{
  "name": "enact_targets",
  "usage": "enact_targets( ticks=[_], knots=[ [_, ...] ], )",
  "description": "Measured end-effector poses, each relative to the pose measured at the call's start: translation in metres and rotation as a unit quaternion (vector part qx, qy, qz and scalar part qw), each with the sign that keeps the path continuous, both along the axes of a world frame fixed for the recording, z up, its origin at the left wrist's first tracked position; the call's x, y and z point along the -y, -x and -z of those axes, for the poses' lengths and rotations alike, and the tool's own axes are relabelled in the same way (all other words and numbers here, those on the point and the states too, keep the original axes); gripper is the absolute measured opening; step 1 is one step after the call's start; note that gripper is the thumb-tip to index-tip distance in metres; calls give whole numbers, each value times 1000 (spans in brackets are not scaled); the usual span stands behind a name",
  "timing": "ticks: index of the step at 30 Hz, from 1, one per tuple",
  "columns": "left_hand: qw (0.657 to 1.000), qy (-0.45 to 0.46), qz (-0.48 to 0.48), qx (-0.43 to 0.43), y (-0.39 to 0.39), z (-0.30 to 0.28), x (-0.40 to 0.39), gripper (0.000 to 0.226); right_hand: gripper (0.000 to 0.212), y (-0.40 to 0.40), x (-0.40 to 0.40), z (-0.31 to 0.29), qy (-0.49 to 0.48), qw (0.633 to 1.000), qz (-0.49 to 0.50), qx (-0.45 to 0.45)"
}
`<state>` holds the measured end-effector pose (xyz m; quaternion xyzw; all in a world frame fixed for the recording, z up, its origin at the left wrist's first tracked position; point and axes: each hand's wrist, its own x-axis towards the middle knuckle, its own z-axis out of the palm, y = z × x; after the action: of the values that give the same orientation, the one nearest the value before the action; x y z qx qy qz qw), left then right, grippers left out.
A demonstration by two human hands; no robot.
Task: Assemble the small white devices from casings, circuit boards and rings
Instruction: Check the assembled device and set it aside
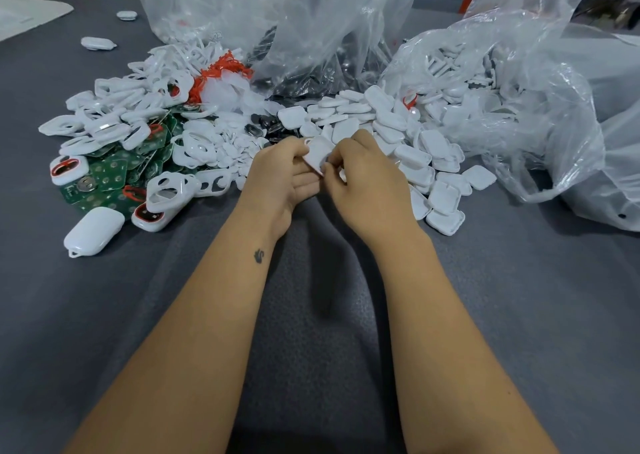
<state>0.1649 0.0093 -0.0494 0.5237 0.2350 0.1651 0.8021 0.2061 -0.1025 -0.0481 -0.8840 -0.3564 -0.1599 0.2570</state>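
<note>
Held: white casing piece (318, 154), pinched between left hand (282, 173) and right hand (363, 180), raised just above grey table (311, 280) for fitting. Green circuit boards (110, 173) heaped left, casing backs (415, 163) right, both within reach. Finished device (93, 231) set apart, near left.

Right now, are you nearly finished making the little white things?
Not nearly. One closed device lies finished at the near left, two more farther back. Both hands, left and right, hold one white casing. Heaps of circuit boards, casings and rings still wait.
</note>
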Motion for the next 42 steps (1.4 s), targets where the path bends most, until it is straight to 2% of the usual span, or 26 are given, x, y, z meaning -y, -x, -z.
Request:
enact_targets(
  ticks=[6, 10, 13, 17, 20, 24, 28, 31, 35, 39, 42],
  knots=[
    [999, -40, 16, 5, 3, 0, 1, 22, 17, -1, 0, 2, -53, 997, -14, -58],
    [998, -32, 45, 28, 4, 1, 1, 42, 13, -4, 0, 4, -119, 986, -19, -112],
    [999, -23, 38, 24, 2, 2, -1, 26, 10, -5, -1, 4, -172, 972, -17, -162],
    [997, -52, 51, 27, 1, 5, 0, 28, 13, -7, -4, 3, -237, 941, -8, -243],
    [998, -42, 46, 30, 1, 4, 0, 23, 15, -6, -4, 0, -266, 923, -20, -277],
    [997, -45, 43, 40, 1, 5, 0, 18, 15, -4, -4, -2, -261, 925, -36, -274],
    [997, -34, 44, 54, 3, 4, 0, 26, 14, 1, -5, -6, -263, 924, -52, -273],
    [998, -18, 40, 54, 2, 4, -1, 16, 20, 3, -3, -9, -278, 914, -73, -288],
    [997, -8, 48, 63, 3, 6, -2, 14, 28, 3, -1, -8, -313, 904, -74, -283],
    [996, -9, 63, 69, 2, 7, -2, 12, 52, 1, 1, -5, -301, 918, -87, -244],
    [996, -1, 58, 69, 2, 6, -2, 11, 40, -2, -1, -3, -280, 936, -55, -206]
  ],
)
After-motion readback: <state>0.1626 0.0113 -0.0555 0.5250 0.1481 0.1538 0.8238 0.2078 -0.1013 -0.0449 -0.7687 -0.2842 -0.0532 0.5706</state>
